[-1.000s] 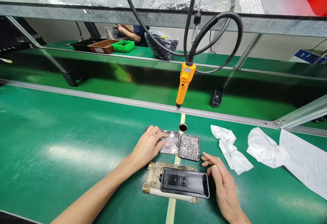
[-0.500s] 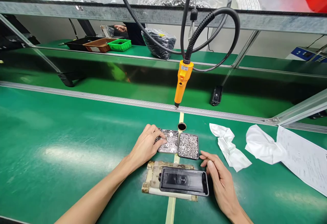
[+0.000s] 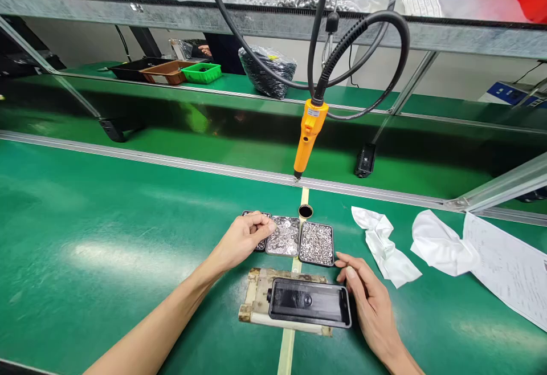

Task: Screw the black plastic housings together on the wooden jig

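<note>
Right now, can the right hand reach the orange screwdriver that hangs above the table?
Probably yes. The right hand rests beside the black part, and only open air lies between it and the screwdriver, which hangs free behind the screw trays. It would need to reach up and forward.

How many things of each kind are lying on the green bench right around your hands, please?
Small trays of metal parts: 3
Black housing on its fixture: 1
Small black cup: 1
Crumpled white cloths: 2
Paper sheet: 1
Total: 8
</note>
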A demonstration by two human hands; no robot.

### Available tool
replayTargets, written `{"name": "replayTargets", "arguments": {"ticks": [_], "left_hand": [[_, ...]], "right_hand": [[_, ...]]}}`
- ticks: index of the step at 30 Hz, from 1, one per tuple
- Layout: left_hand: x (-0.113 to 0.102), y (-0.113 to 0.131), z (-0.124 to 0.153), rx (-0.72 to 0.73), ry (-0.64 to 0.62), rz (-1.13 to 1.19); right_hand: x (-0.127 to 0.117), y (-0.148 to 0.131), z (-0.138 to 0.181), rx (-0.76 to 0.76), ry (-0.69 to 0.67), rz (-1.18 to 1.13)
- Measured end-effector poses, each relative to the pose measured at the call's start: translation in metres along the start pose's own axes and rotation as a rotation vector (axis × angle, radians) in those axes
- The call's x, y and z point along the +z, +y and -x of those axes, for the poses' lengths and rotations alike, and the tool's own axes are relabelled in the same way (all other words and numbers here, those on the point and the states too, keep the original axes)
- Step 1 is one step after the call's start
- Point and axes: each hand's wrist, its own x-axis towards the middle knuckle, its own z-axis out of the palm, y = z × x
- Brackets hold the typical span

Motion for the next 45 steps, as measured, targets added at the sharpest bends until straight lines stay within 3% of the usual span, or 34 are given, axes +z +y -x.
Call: {"name": "replayTargets", "arguments": {"ticks": [6,12,16,24,31,41,43,45], "left_hand": [[-0.006,0.025,0.014,-0.098,-0.077,0.239],[-0.001,0.065,0.049,0.304,-0.323,-0.233],[0.009,0.07,0.059,0.429,-0.421,-0.472],[-0.002,0.052,0.071,0.516,-0.235,-0.486],[-0.003,0.032,0.081,0.603,-0.347,-0.572],[0.013,0.042,0.067,0.558,-0.393,-0.441],[0.005,0.045,0.063,0.513,-0.282,-0.314],[-0.01,0.048,0.056,0.429,-0.021,-0.229]], "right_hand": [[0.0,-0.002,-0.001,-0.006,0.002,0.0],[0.001,-0.004,-0.002,-0.051,0.005,0.028],[0.002,-0.006,-0.002,-0.065,0.01,0.028],[0.002,-0.011,-0.003,-0.061,0.014,0.007],[0.003,-0.011,-0.003,-0.052,0.008,0.0],[0.003,-0.011,-0.003,-0.067,0.026,0.018],[0.002,-0.009,-0.003,-0.066,0.025,0.01],[0.002,-0.008,-0.002,-0.06,0.029,0.014]]}}
